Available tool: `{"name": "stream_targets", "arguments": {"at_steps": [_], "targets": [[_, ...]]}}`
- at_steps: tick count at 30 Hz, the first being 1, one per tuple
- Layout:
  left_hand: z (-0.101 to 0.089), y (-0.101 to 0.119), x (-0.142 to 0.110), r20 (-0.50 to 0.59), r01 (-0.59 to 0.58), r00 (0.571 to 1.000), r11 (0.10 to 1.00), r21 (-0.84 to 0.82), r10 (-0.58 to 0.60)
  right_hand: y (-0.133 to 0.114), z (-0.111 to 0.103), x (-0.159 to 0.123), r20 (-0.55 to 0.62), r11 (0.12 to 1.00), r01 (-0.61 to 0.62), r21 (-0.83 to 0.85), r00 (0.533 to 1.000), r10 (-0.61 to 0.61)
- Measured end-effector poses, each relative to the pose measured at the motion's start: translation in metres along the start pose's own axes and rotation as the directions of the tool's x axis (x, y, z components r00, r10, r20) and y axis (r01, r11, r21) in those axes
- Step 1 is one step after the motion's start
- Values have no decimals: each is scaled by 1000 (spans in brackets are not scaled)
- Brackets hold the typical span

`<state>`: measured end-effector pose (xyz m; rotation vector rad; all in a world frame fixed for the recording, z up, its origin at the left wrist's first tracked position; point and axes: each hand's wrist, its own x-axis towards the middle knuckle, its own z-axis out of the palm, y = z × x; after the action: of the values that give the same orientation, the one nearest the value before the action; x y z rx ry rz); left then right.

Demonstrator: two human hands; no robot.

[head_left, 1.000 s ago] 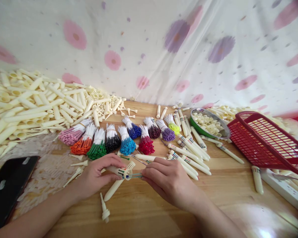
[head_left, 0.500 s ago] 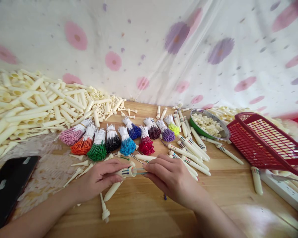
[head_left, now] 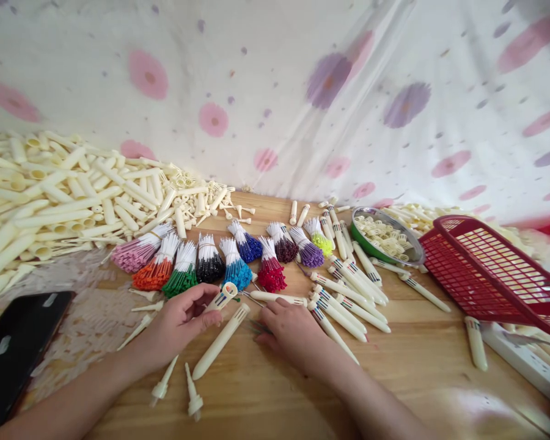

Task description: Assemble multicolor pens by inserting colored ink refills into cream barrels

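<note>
My left hand (head_left: 190, 321) is closed around a short cream pen barrel (head_left: 223, 296), whose open end faces up and right, with coloured strips in its slots. Low over the table, my right hand (head_left: 288, 330) has its fingers bent together; thin greyish strands show at the fingertips, too blurred to name. Between the hands lies a longer cream pen barrel (head_left: 222, 341). Two cream nozzle-like pieces, one of them a pointed cap (head_left: 193, 394), lie near my left wrist. Beyond my hands stand bundles of white-stemmed coloured pieces, among them a light blue bundle (head_left: 236, 266) and a red bundle (head_left: 270, 269).
A big heap of cream tubes (head_left: 64, 201) fills the left back. Assembled multicolour pens (head_left: 343, 311) lie to the right. Further right are a green-sided bowl (head_left: 385, 235) of small cream parts, a red basket (head_left: 490, 269) and a power strip (head_left: 527, 360). A black phone (head_left: 22, 348) lies left.
My right hand has drawn away from the barrel's open end and lowered to the table. My left hand has tipped the barrel upward and moved slightly left.
</note>
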<state>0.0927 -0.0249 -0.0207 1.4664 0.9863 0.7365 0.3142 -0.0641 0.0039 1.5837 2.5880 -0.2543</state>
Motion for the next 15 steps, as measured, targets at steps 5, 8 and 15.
{"name": "stream_targets", "arguments": {"at_steps": [5, 8, 15], "targets": [[2, 5, 1, -2, 6, 1000, 1000, -15, -6, 24, -5, 7, -285, 989, -85, 117, 952, 116], [4, 7, 2, 5, 10, 1000, 1000, -8, -10, 45, -2, 17, -482, 993, -24, 112, 873, 75], [5, 2, 1, 8, 27, 1000, 999, -45, -27, 70, 16, 31, -453, 980, 173, 95, 885, -112]]}}
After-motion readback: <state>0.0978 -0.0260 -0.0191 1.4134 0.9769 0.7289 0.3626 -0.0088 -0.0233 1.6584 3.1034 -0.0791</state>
